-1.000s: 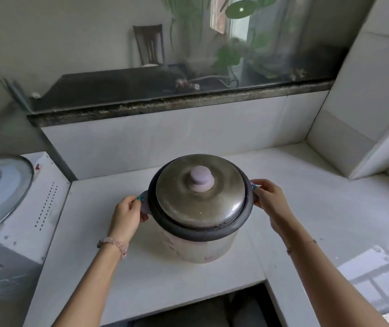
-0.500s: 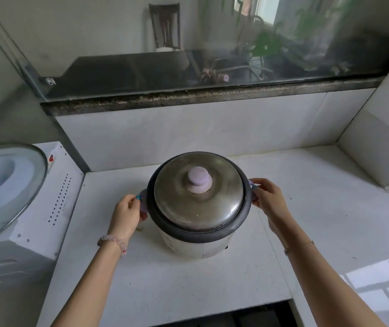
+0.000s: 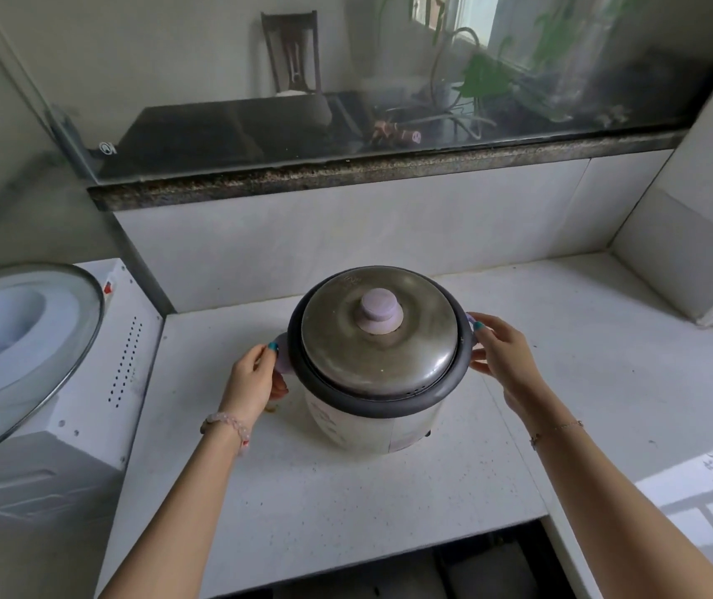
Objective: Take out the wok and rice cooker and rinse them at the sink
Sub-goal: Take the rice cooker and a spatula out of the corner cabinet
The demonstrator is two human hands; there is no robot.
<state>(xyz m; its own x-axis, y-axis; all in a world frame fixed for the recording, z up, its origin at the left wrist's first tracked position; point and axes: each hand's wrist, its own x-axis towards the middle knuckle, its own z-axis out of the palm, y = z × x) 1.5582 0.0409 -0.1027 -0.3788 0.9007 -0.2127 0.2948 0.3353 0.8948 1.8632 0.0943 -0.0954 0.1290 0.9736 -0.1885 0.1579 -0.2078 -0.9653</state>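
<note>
The rice cooker stands mid-countertop with its lid on top. The left hand grips the cooker's left side and the right hand its right side. Left of the countertop sits a boxy appliance under a glass lid. Behind the cooker a wall rises to a stone ledge. Beyond the glass above it stand a chair and, further right, a plant.

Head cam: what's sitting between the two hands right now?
The white rice cooker with a dark rim and dull steel lid stands between the left hand and right hand, both gripping its sides. Shown in the head view.
</note>
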